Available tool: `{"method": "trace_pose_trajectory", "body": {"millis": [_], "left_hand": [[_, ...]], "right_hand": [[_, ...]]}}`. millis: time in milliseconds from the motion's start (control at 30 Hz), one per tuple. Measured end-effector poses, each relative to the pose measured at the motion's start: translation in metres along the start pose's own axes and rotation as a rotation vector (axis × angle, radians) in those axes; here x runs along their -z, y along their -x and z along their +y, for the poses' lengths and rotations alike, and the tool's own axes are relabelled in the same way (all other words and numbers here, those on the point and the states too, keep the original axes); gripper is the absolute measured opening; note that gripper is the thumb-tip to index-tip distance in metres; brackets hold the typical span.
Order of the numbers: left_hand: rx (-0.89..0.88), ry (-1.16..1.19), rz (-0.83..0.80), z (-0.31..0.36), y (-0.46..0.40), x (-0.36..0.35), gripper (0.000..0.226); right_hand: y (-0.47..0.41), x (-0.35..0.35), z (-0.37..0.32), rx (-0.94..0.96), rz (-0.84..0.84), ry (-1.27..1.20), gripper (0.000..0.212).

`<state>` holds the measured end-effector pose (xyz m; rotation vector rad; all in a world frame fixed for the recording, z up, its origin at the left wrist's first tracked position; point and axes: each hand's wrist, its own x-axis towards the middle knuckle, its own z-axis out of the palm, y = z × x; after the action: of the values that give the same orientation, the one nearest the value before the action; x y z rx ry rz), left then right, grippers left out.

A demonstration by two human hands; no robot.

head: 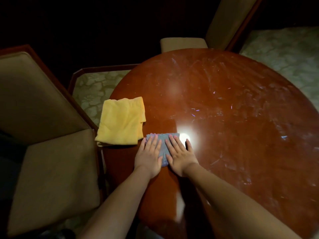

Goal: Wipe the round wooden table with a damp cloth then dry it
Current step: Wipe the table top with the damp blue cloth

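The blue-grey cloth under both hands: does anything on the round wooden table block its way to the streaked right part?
Nothing visible does. The round wooden table lies bare right of the blue-grey cloth; the folded yellow cloth sits left.

Two bare forearms, no sleeves, left hand and right hand ringless.

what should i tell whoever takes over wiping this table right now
Left hand and right hand: both flat, fingers straight, pressing the grey cloth onto the table near its front left edge.
Yellow cloth: folded, lying untouched at the table's left edge, just beyond the grey one.
Done: can't tell how much has been wiped; streaks and smears show across the right and far parts of the top.
Left: wipe the whole top with the grey cloth, then dry it, probably with the yellow cloth.
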<state>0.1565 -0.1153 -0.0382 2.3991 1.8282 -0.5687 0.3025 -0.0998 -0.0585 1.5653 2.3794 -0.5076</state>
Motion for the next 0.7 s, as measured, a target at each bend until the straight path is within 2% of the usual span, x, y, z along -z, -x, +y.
{"method": "trace_pose_trajectory", "body": {"millis": [267, 533, 633, 700], "left_hand": [[0.039, 0.065, -0.021, 0.038, 0.062, -0.018, 0.062], [0.056, 0.077, -0.056, 0.067, 0.117, -0.032, 0.062], [0.044, 0.078, -0.05, 0.076, 0.135, -0.038, 0.061], [0.051, 0.085, -0.059, 0.08, 0.143, -0.04, 0.061]], "right_hand": [[0.063, -0.028, -0.006, 0.064, -0.012, 0.002, 0.088], [0.122, -0.044, -0.015, 0.118, -0.045, 0.011, 0.089], [0.137, -0.054, -0.016, 0.137, -0.032, 0.043, 0.098], [0.142, -0.058, -0.016, 0.141, -0.033, 0.043, 0.087]]}}
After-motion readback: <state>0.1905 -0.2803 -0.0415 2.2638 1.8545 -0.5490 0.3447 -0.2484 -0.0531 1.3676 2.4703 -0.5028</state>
